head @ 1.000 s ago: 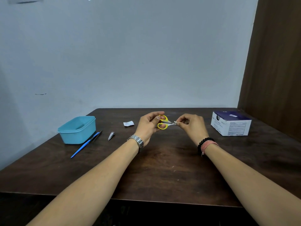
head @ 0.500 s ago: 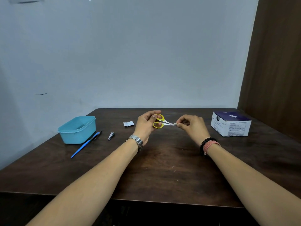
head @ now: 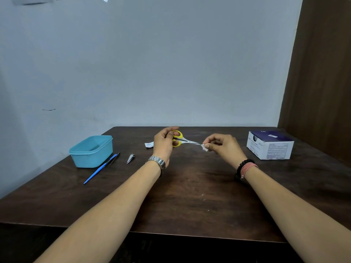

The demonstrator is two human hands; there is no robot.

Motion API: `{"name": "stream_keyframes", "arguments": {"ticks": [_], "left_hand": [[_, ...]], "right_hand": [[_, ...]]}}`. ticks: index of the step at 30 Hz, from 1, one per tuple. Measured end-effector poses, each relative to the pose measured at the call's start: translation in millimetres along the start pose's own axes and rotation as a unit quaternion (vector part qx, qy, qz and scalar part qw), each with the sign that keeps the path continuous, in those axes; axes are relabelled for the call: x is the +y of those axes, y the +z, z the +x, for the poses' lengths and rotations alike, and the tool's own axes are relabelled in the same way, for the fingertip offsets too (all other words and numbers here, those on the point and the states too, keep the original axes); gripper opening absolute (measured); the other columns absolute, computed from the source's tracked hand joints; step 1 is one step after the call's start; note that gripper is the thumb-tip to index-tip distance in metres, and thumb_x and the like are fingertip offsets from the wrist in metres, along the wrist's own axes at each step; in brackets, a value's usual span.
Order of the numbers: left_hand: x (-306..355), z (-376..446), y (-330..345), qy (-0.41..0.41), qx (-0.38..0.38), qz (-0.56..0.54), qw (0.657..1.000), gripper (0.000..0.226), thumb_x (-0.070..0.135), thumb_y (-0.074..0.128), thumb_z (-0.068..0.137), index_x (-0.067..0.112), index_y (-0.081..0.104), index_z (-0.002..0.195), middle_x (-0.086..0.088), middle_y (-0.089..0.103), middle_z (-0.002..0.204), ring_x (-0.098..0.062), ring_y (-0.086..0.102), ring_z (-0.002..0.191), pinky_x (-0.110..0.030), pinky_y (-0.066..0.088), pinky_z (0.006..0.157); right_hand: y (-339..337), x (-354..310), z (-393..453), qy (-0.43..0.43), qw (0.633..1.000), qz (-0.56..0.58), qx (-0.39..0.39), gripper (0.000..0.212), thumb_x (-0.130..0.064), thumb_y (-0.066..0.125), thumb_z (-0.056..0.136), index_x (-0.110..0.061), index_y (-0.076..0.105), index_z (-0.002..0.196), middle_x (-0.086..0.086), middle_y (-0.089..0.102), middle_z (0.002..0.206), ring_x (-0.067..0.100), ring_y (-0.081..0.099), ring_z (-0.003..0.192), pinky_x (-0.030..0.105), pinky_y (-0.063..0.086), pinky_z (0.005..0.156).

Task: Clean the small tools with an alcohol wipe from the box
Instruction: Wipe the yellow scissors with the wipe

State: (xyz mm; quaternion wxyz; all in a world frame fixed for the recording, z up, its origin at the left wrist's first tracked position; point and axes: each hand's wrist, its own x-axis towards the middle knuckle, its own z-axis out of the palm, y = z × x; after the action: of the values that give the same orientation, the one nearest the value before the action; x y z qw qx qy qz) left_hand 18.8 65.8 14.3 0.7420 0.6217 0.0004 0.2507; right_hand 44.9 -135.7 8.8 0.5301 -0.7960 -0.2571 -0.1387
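Note:
Small yellow-handled scissors (head: 180, 139) are held above the table's far middle, blades pointing right. My left hand (head: 164, 144) grips the yellow handles. My right hand (head: 222, 146) pinches a small white alcohol wipe (head: 204, 147) at the tips of the blades. A nail clipper (head: 130, 158) lies on the table to the left, beside a blue-handled tool (head: 98, 170) and a thin dark tool (head: 115, 159). The white and purple wipe box (head: 270, 146) stands at the far right.
A light blue plastic tub (head: 91, 151) sits at the far left of the dark wooden table (head: 190, 196). A torn white wrapper (head: 149, 144) lies behind my left hand. A wall runs along the table's far edge, with a brown panel on the right.
My left hand has drawn the scissors to the left, so the wipe in my right hand has slid along the blades out to their tips.

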Motion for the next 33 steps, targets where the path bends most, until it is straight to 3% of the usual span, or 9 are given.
{"name": "stream_keyframes", "arguments": {"ticks": [4, 11, 19, 24, 29, 33], "left_hand": [[1, 3, -1, -0.006, 0.019, -0.02, 1.0, 0.029, 0.001, 0.036, 0.101, 0.006, 0.065, 0.1, -0.001, 0.059, 0.075, -0.009, 0.049, 0.056, -0.016, 0.045, 0.052], [0, -1, 4, 0.004, -0.007, -0.01, 1.0, 0.033, -0.004, 0.033, 0.099, 0.007, 0.063, 0.092, -0.003, 0.056, 0.072, -0.012, 0.047, 0.059, -0.016, 0.043, 0.051], [-3, -1, 6, 0.017, -0.026, 0.022, 0.999, 0.034, -0.001, 0.034, 0.1, 0.012, 0.065, 0.09, -0.001, 0.058, 0.074, -0.011, 0.05, 0.063, -0.016, 0.045, 0.053], [-4, 1, 5, 0.02, -0.021, 0.022, 0.999, 0.035, -0.001, 0.033, 0.1, 0.012, 0.064, 0.09, 0.0, 0.058, 0.074, -0.011, 0.051, 0.063, -0.015, 0.044, 0.053], [-8, -3, 9, 0.025, -0.047, 0.04, 0.998, 0.036, 0.0, 0.034, 0.1, 0.015, 0.065, 0.09, 0.001, 0.059, 0.075, -0.009, 0.052, 0.065, -0.017, 0.045, 0.057], [-5, 3, 5, 0.024, -0.011, 0.012, 1.0, 0.036, 0.0, 0.034, 0.1, 0.016, 0.064, 0.09, 0.0, 0.06, 0.078, -0.01, 0.052, 0.066, -0.015, 0.045, 0.055]], "right_hand": [[-2, 7, 4, 0.037, 0.998, 0.05, 0.029, 0.015, -0.007, 0.07, 0.085, -0.018, 0.07, 0.076, 0.0, 0.069, 0.069, 0.01, 0.063, 0.063, 0.018, 0.047, 0.054], [1, 11, 6, 0.057, 0.989, 0.129, 0.044, 0.012, -0.002, 0.066, 0.088, -0.012, 0.07, 0.083, 0.009, 0.07, 0.077, 0.013, 0.064, 0.066, 0.019, 0.053, 0.06], [14, -2, -2, 0.077, 0.965, 0.233, -0.091, 0.016, 0.008, 0.059, 0.089, -0.003, 0.068, 0.095, 0.003, 0.073, 0.075, 0.007, 0.067, 0.065, 0.015, 0.054, 0.066], [12, -3, 1, 0.082, 0.942, 0.315, -0.085, 0.018, 0.009, 0.058, 0.088, -0.003, 0.068, 0.099, 0.008, 0.074, 0.089, 0.012, 0.071, 0.077, 0.018, 0.056, 0.074], [17, -4, -3, 0.088, 0.941, 0.302, -0.125, 0.019, 0.008, 0.057, 0.089, -0.003, 0.068, 0.1, 0.009, 0.075, 0.086, 0.013, 0.072, 0.078, 0.018, 0.056, 0.072], [11, -7, -2, 0.097, 0.925, 0.35, -0.107, 0.022, 0.011, 0.056, 0.088, -0.003, 0.067, 0.102, 0.007, 0.076, 0.085, 0.012, 0.072, 0.079, 0.017, 0.056, 0.072]]}}
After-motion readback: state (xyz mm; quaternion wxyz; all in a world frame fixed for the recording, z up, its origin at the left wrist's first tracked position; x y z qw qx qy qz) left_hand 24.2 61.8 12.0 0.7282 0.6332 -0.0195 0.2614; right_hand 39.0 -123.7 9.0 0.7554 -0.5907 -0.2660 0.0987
